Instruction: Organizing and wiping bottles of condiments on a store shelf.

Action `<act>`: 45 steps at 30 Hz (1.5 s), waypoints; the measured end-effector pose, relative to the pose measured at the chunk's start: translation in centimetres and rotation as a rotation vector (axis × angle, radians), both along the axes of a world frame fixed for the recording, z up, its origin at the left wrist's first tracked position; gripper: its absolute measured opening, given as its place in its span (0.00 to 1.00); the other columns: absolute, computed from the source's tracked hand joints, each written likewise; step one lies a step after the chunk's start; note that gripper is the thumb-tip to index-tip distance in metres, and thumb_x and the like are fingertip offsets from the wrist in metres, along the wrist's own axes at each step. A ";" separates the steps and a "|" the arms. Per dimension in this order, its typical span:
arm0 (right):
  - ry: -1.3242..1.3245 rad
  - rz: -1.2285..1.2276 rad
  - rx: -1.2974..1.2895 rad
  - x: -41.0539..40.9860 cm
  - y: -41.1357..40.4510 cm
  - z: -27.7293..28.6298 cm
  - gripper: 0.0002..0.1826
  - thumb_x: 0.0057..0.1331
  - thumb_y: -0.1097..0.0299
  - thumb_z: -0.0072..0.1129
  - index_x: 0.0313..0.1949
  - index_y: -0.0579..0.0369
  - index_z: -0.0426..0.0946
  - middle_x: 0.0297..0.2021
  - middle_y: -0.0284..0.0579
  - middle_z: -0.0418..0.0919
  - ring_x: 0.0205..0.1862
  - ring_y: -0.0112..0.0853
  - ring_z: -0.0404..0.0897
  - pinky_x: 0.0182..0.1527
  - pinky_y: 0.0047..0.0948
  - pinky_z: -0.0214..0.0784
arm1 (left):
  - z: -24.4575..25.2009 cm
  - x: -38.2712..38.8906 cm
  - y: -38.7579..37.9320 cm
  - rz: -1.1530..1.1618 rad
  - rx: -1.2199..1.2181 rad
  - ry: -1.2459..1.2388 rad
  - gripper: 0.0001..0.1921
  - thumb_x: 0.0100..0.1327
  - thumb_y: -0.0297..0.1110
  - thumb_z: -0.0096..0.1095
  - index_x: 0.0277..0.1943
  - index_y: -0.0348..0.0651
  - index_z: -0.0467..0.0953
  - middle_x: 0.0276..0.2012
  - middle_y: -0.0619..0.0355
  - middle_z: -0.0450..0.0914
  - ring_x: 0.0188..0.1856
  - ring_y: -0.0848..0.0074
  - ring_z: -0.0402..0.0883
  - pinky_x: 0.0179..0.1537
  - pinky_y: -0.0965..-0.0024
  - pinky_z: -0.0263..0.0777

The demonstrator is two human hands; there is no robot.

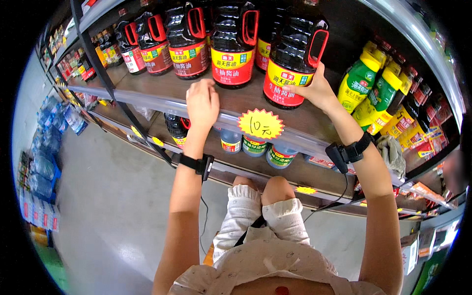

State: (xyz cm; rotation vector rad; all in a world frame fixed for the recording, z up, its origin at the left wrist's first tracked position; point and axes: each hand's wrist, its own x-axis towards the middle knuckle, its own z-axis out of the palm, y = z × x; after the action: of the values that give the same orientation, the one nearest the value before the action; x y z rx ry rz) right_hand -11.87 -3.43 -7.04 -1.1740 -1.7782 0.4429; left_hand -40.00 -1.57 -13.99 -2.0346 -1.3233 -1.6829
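Observation:
My right hand [318, 89] grips a large dark soy sauce jug [291, 48] low on its right side. The thumb lies across the red and yellow label, and the other fingers are partly hidden behind the jug, under its red handle. This jug stands near the shelf's front edge. My left hand [202, 101] rests at the front edge of the wooden shelf [162, 86] with its fingers curled together, and no object shows in it. Just right of it stands a similar soy sauce jug [232, 44]. More jugs [187, 44] line up to the left.
A yellow price tag [260, 124] hangs on the shelf's front rail. Green-and-yellow bottles [359, 79] stand at right, near a grey cloth [391, 155]. Blue-tinted jars [282, 156] sit on the shelf below. A black upright post [99, 70] crosses at left. Packed water bottles [46, 143] stand along the far left.

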 end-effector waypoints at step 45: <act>0.222 0.135 -0.160 -3.7 4.4 2.0 0.49 0.47 0.61 0.71 0.61 0.60 0.46 0.57 0.51 0.61 0.58 0.37 0.64 0.58 0.33 0.58 | 0.5 0.4 0.3 0.026 -0.145 0.083 0.40 0.52 0.42 0.58 0.65 0.41 0.48 0.59 0.43 0.63 0.56 0.55 0.68 0.54 0.59 0.61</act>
State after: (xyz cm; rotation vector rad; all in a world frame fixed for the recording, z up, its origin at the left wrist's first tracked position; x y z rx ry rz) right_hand -15.54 1.00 -5.05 -1.0707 -1.6570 0.7773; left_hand -39.59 -1.22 -13.44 -2.1309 -1.4764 -1.5145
